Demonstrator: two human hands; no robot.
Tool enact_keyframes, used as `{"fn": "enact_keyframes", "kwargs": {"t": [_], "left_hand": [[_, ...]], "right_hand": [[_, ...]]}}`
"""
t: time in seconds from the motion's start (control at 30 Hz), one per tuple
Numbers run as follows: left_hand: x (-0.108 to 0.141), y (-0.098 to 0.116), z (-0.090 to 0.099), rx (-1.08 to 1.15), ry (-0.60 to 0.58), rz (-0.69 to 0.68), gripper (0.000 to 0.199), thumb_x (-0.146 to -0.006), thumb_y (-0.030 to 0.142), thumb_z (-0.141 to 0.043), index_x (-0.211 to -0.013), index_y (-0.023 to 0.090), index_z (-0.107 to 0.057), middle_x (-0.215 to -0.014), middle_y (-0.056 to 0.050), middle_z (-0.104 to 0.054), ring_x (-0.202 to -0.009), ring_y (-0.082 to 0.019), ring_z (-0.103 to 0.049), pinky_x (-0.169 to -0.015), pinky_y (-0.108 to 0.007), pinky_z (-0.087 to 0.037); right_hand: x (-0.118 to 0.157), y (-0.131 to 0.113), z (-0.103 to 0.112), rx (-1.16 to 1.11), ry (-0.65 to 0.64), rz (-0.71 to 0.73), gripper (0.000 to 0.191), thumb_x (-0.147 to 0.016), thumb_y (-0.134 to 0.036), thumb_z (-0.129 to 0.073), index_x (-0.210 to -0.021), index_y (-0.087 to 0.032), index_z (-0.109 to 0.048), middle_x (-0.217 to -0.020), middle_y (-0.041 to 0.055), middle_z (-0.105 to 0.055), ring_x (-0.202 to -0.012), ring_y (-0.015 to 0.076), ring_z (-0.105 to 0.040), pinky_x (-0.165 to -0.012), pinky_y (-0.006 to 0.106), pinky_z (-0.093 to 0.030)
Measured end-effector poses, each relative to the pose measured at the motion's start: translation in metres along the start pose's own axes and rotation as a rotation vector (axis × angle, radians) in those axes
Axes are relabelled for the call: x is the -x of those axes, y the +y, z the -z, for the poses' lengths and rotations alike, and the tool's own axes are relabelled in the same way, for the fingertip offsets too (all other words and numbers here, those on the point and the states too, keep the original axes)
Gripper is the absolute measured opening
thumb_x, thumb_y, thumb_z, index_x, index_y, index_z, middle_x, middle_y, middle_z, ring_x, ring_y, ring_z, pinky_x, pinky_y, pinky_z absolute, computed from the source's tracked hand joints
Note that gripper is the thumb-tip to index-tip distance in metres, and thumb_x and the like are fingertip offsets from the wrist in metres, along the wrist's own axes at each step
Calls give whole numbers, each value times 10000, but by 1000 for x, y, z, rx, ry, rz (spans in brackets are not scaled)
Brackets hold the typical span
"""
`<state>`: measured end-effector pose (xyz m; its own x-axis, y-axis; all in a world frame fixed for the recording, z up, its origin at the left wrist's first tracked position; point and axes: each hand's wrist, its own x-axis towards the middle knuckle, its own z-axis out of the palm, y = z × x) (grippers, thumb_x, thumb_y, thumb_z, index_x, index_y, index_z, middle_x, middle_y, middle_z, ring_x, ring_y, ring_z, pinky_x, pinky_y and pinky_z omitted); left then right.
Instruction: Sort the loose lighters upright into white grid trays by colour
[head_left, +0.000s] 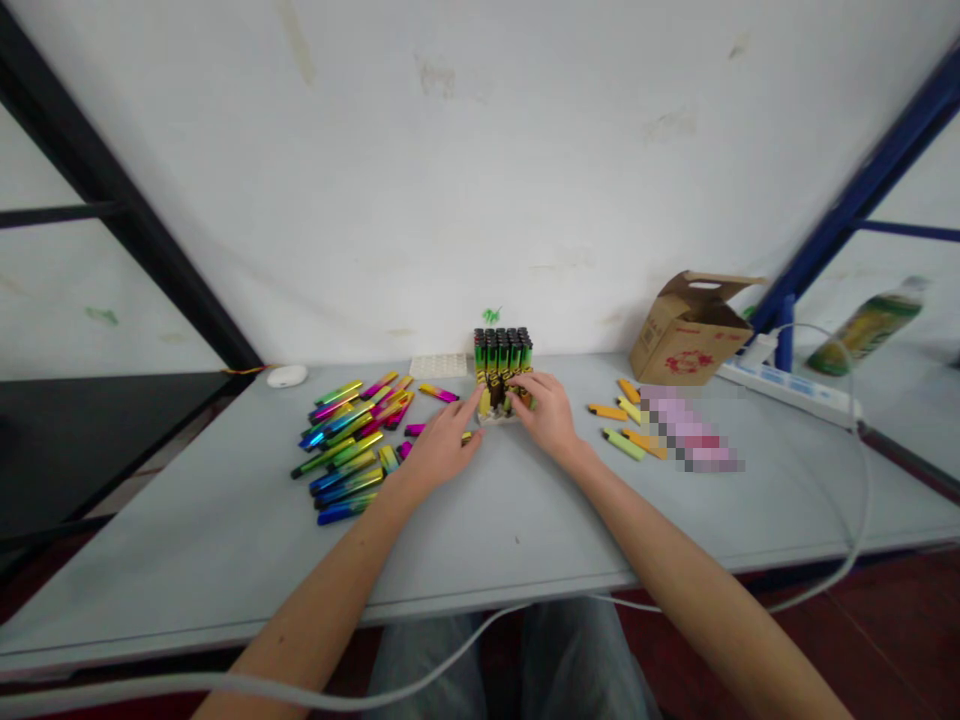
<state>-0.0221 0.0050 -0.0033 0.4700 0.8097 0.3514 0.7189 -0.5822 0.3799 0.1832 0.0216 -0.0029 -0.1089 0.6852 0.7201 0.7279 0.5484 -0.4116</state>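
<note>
Upright lighters (502,345), black-topped with green and yellow bodies, stand in close rows in a pale rack (491,420) near the wall. My left hand (442,445) is at the rack's front left corner, its index finger stretched forward by a yellow lighter (484,401) and its thumb apart. My right hand (549,415) is over the front right of the rack, fingers bent down with the tips together at a lighter among the front ones. Those fingers partly hide what they grip. Many shiny multicoloured lighters (349,440) lie in a loose pile beside my left hand.
An off-white empty-looking rack (438,366) and a white case (286,376) lie along the wall. Rightward are orange and yellow lighters (622,443), a blurred-out pink item (686,425), an open cardboard box (690,335), a power strip (795,390) and a bottle (866,330). A white cable (866,480) crosses the front.
</note>
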Motion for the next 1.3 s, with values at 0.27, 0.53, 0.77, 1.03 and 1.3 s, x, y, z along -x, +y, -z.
{"fn": "enact_keyframes", "kwargs": {"t": [0.27,0.53,0.77,1.03,1.3], "left_hand": [[-1,1,0,-8,-14,8,689,-905,274,-480,-1526,205,-189,-1209,-144,-567,-1145,-288,-541,-999,-441,-425],[0,0,1,-1,-28,15,703,-909,274,-480,-1532,218,-158,-1238,-151,-557,-1161,-296,-530,-1005,-459,-419],[0,3,4,-13,-52,46,689,-909,279,-474,-1527,189,-182,-1241,-156,-557,-1173,-295,-524,-1023,-460,-404],[1,3,4,-3,-43,35,700,-900,267,-481,-1527,192,-181,-1247,-155,-562,-1175,-294,-527,-1027,-456,-401],[1,3,4,-5,-42,37,702,-904,278,-487,-1528,201,-176,-1255,-155,-560,-1176,-293,-530,-1016,-448,-409]], "right_hand": [[0,-4,1,68,-5,44,207,-871,-222,-570,-995,-219,-736,-1043,103,-655,-1035,260,-553,-926,428,-466],[-2,15,27,188,114,-172,242,-901,-253,-500,-960,-203,-730,-977,109,-696,-997,275,-577,-955,466,-395],[-3,53,75,582,-123,-623,270,-822,-210,-498,-920,-180,-748,-893,126,-731,-924,280,-646,-877,410,-404],[-2,62,98,544,-452,-668,306,-784,-206,-562,-1049,-207,-715,-1079,84,-719,-1017,253,-646,-876,346,-429],[-2,68,103,605,-580,-687,253,-806,-326,-605,-961,-208,-767,-994,122,-738,-991,291,-656,-842,370,-441]]}}
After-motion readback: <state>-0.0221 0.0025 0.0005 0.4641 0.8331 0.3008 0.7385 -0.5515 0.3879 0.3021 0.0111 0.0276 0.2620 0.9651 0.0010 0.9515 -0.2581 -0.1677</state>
